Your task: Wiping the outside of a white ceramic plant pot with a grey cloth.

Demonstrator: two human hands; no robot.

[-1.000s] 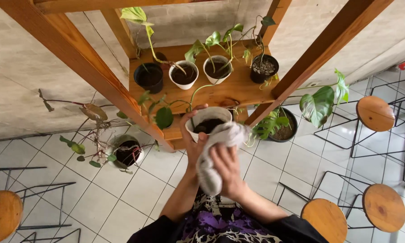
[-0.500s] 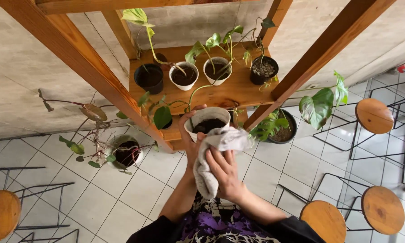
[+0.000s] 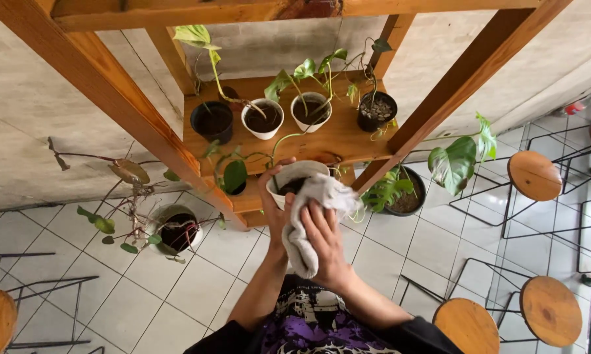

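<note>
Wiping a white pot (image 3: 294,178) with a grey cloth (image 3: 308,219), seen from above; the left hand (image 3: 274,203) is wrapped around the pot's near left side, thumb up at the rim, grasping it in front of the lower wooden shelf (image 3: 338,137); whether the pot rests on the shelf edge or hangs free in the hand cannot be told. The right hand (image 3: 323,239) lies flat with fingers spread, pressing the cloth against the pot's front wall; it pins the cloth rather than clenching it; the cloth's upper end is draped over the rim and part of the dark soil (image 3: 294,186), its lower end hangs toward the wrist.

Likely risks, judged from this pose: the pot appears to be carried by one hand only, so a hard push from the cloth side could twist it out of that grasp and drop it onto the tiled floor (image 3: 197,288); tilting it toward the body would spill soil over the rim; the cloth over the rim could snag the thin green stem (image 3: 279,141) arching up just behind the pot and snap it. A trailing plant in a black pot (image 3: 400,196) sits close on the right, and a small dark pot (image 3: 233,177) close on the left; a wide sweep of either elbow could knock their leaves. Four more pots (image 3: 263,118) stand in a row on the shelf behind, well apart from the hands.
</note>
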